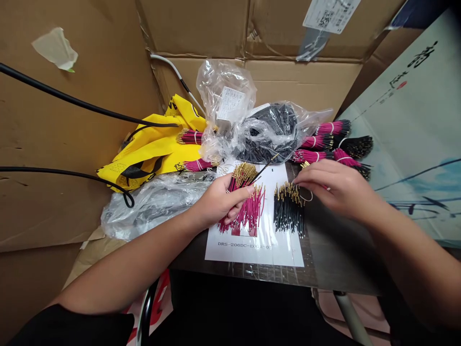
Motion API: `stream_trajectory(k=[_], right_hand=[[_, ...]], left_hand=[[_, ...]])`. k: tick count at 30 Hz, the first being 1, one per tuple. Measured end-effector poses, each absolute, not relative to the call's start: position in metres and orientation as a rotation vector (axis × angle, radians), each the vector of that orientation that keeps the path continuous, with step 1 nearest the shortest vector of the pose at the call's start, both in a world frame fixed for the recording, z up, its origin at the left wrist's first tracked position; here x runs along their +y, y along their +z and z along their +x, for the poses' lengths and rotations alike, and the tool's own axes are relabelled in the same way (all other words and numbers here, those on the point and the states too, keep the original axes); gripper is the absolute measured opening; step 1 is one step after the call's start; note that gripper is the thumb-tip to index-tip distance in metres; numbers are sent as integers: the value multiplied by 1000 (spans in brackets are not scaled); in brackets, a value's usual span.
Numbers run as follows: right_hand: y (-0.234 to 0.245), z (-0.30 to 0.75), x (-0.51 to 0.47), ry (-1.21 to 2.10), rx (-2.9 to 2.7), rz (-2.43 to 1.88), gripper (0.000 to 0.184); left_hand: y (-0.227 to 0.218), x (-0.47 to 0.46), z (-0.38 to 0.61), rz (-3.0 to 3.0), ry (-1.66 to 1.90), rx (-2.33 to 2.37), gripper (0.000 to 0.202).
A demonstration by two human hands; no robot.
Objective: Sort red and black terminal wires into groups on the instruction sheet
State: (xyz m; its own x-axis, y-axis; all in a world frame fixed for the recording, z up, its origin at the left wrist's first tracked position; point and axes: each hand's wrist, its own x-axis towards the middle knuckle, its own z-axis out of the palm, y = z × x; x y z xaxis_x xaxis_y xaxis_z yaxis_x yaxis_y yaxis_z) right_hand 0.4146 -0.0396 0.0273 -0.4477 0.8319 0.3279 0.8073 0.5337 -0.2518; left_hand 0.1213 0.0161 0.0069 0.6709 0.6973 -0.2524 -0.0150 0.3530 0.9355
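My left hand (225, 202) grips a thick bundle of magenta wires with gold pin ends (243, 206), and a thin black wire (264, 168) sticks out past its thumb. My right hand (334, 187) sits to the right, fingertips on the gold pins of a bundle of black wires (289, 210). A loose rubber band (306, 195) lies just beneath those fingers. Whether the right hand holds a wire is hidden. Both bundles lie over a white printed label sheet (288, 250) on a dark tabletop (342, 254).
Banded magenta and black wire bundles (322, 142) lie at the back right, beside a clear bag of black wires (268, 134). A yellow bag (151, 149) and crumpled plastic (151, 206) lie left. Cardboard walls (90, 144) and a printed board (406, 120) surround the table.
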Motion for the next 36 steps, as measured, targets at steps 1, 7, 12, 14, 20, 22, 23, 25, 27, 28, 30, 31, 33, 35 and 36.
stream_trajectory(k=[1, 7, 12, 14, 20, 22, 23, 25, 27, 28, 30, 31, 33, 35, 36], right_hand=[[26, 422, -37, 81, -2417, -1335, 22], [19, 408, -33, 148, -2397, -1347, 22], [38, 355, -36, 685, -2020, -1349, 21], [43, 344, -34, 842, -1869, -1385, 25], [49, 344, -32, 880, -1690, -1431, 25], [52, 345, -34, 788, -1801, -1418, 21], [53, 345, -34, 745, -1866, -1402, 19], [56, 346, -35, 671, -1981, -1364, 15], [57, 347, -34, 629, -2054, -1336, 13], [58, 348, -34, 619, -2075, -1330, 13], [61, 353, -34, 587, -2087, -1341, 13], [63, 357, -34, 566, -2081, -1358, 13], [68, 367, -37, 536, -2052, -1394, 13], [72, 380, -39, 569, -2033, -1422, 15], [73, 388, -40, 611, -2029, -1435, 16]], left_hand=[[9, 16, 121, 1080, 492, 697, 28], [14, 19, 119, 856, 358, 552, 18], [11, 21, 117, 855, 322, 500, 17], [10, 21, 117, 868, 317, 500, 17], [11, 19, 118, 893, 307, 536, 18], [12, 19, 119, 900, 315, 553, 17], [12, 19, 120, 904, 319, 560, 17], [12, 19, 120, 914, 319, 578, 18], [12, 20, 121, 920, 309, 603, 19], [11, 20, 121, 918, 305, 612, 19], [11, 20, 121, 912, 305, 611, 19], [11, 20, 120, 909, 308, 602, 19], [11, 21, 120, 905, 319, 578, 17], [11, 21, 120, 906, 329, 561, 16], [11, 21, 120, 905, 334, 559, 16]])
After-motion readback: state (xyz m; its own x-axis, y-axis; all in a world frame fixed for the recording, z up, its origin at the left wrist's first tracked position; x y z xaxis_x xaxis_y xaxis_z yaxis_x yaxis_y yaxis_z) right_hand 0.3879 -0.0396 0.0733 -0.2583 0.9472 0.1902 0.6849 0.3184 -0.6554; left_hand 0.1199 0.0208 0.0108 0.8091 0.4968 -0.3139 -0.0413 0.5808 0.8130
